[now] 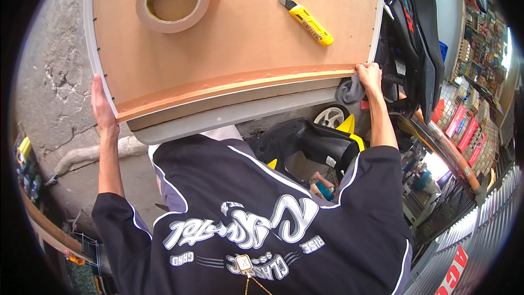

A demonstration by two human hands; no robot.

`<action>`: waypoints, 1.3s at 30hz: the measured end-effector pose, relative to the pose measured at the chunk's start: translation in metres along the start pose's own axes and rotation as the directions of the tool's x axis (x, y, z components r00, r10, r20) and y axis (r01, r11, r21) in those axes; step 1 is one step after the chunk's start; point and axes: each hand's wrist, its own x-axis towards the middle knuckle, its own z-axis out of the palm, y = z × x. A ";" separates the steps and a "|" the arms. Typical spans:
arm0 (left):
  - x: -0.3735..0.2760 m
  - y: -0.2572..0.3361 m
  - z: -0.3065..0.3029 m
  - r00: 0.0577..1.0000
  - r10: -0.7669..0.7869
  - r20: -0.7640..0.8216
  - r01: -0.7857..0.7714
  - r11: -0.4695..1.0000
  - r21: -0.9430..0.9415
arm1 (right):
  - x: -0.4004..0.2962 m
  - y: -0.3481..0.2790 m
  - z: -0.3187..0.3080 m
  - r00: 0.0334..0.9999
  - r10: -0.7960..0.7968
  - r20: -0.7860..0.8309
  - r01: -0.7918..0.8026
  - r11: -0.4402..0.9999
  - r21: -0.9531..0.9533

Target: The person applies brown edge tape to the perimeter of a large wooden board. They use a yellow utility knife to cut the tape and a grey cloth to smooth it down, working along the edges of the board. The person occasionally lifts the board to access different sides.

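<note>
Before me lies a framed panel with a light brown backing board and a white frame edge. A strip of brown tape runs along its near edge, with small bumps in it. My left hand holds the frame at the near left corner, its fingers along the outer side. At the near right corner, my right hand has its fingers on the taped edge, with a bunched grey cloth in its grip. On the board rest a roll of brown tape and a yellow utility knife, blade out.
The panel lies over a grey-edged tabletop. A black motorbike stands close on the right. Below the table are black and yellow vehicle parts with a white wheel. A rough concrete wall and a pipe are at left.
</note>
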 end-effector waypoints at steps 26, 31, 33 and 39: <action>0.002 -0.002 0.005 0.995 0.075 0.067 -0.071 0.996 -0.057 | -0.173 -0.219 0.048 0.979 -0.011 0.202 -0.072 0.915 0.397; 0.004 -0.009 0.008 0.995 0.090 0.033 -0.089 0.995 -0.046 | -0.213 -0.276 0.043 0.985 0.019 0.174 -0.076 0.942 0.328; 0.005 -0.010 0.010 0.993 0.116 0.027 -0.114 0.991 -0.064 | -0.223 -0.286 0.048 0.980 0.010 0.200 -0.082 0.931 0.356; 0.003 -0.007 0.010 0.993 0.112 0.026 -0.111 0.993 -0.046 | -0.259 -0.331 0.046 0.982 0.024 0.190 -0.079 0.955 0.287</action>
